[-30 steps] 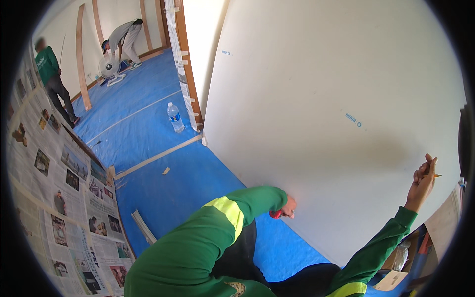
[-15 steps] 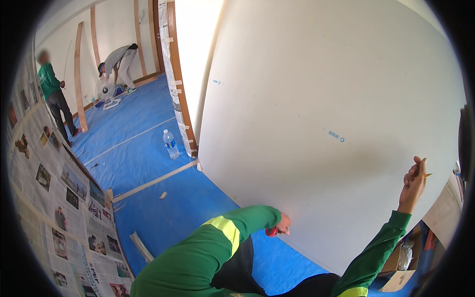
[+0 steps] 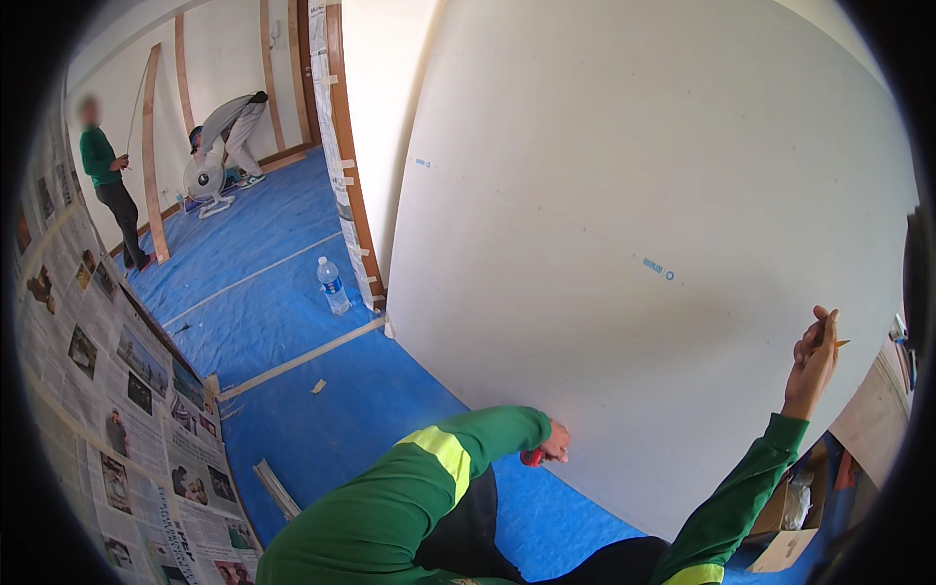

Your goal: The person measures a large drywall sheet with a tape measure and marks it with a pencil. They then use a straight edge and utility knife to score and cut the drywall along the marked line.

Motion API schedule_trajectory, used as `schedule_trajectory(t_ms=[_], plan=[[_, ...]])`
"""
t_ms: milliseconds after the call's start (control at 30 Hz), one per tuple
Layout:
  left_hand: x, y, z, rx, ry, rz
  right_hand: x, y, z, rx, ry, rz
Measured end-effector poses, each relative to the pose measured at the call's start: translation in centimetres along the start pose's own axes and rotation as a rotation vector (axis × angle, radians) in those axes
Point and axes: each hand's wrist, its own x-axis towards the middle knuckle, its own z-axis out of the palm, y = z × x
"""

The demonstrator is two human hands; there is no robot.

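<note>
A large pale grey-white board [image 3: 585, 185] with small blue printed marks stands upright in front of me, its lower edge near the blue floor sheet. At its bottom left edge, my left hand [image 3: 556, 444] is closed round a small red rounded tool [image 3: 531, 457], mostly hidden by my fingers and sleeve. Over by the board's right side, my right hand [image 3: 811, 356] is raised with bent fingers. A pencil [image 3: 842, 343] pokes out of it, point to the right. Both arms wear green sleeves with yellow bands.
Newspaper [image 3: 127, 409] covers the left side. A water bottle [image 3: 332, 287] stands on the blue sheet [image 3: 322, 409], near a metal strip [image 3: 277, 489]. An open cardboard box [image 3: 785, 551] sits at lower right. Two people are far left, one bending by a white fan [image 3: 205, 181].
My hands keep nearly the same places and grips. The view has shifted slightly. The standing person at far left has changed posture a little.
</note>
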Motion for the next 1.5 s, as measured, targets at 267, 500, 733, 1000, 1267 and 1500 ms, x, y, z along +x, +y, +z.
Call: schedule_trajectory(t_ms=[267,500,733,1000,1267,1500], plan=[[-0.2,0.0,0.1,-0.010,0.008,-0.012,-0.1,-0.3,-0.1,0.013,0.011,-0.004],[-0.3,0.1,0.0,0.026,0.013,-0.016,-0.1,-0.7,-0.3,0.021,0.015,-0.013],[-0.8,0.7,-0.4,0.054,0.014,-0.034,0.1,-1.1,-0.6,0.014,0.028,-0.002],[-0.4,0.1,-0.2,0.052,0.013,-0.025,0.4,-1.4,-1.4,0.020,-0.022,-0.014],[-0.2,-0.1,0.0,0.070,0.018,-0.023,0.4,-1.8,-1.4,0.017,-0.014,-0.018],[0.5,-0.9,0.3,0.102,0.011,0.028,0.4,-2.5,-1.5,0.008,-0.015,-0.025]])
